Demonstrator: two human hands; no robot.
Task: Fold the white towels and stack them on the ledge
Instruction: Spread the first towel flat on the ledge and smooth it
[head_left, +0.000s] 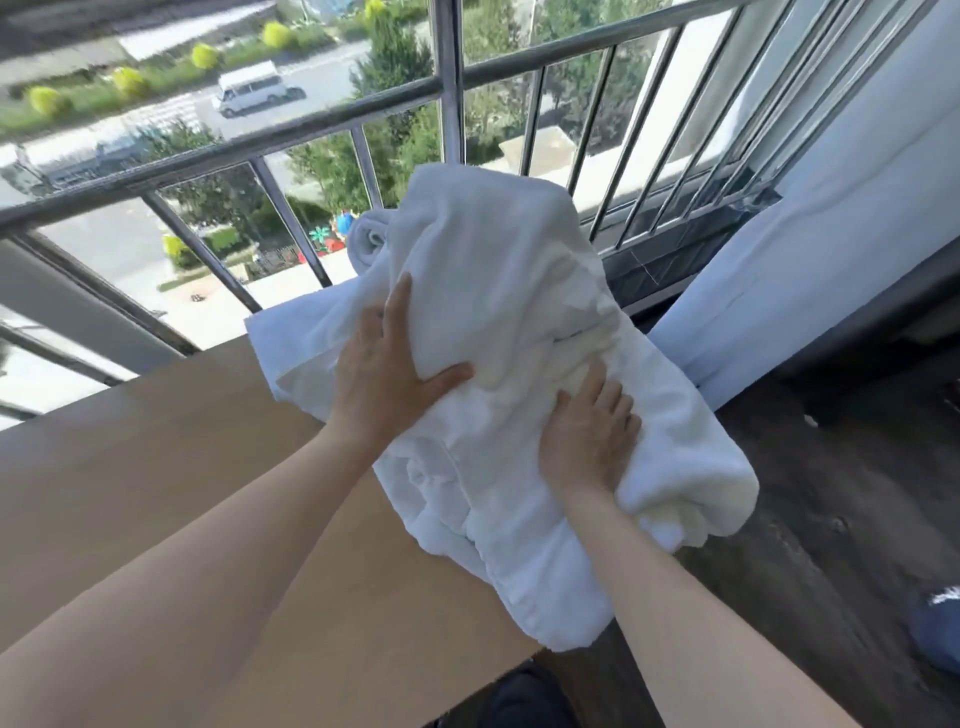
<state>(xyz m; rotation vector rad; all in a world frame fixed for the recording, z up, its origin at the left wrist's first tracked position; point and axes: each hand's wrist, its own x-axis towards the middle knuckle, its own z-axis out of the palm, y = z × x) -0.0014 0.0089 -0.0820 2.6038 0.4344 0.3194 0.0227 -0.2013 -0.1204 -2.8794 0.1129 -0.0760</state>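
Note:
A bulky heap of white towels (498, 291) lies at the right end of a tan ledge (171, 467), piled high and hanging over the ledge's right edge. My left hand (384, 364) lies on the heap's left side, fingers straight, thumb spread to the right across a fold. My right hand (589, 431) presses flat on the lower right part of the heap, fingers straight and slightly spread. A rolled white towel (366, 241) peeks out behind the heap, close to the railing.
A metal railing (452, 83) with slanted bars runs right behind the ledge, a street far below. A pale curtain (810, 249) hangs at the right. Dark floor (831, 519) lies right of the ledge, with a blue shoe (940, 629) at the frame's edge.

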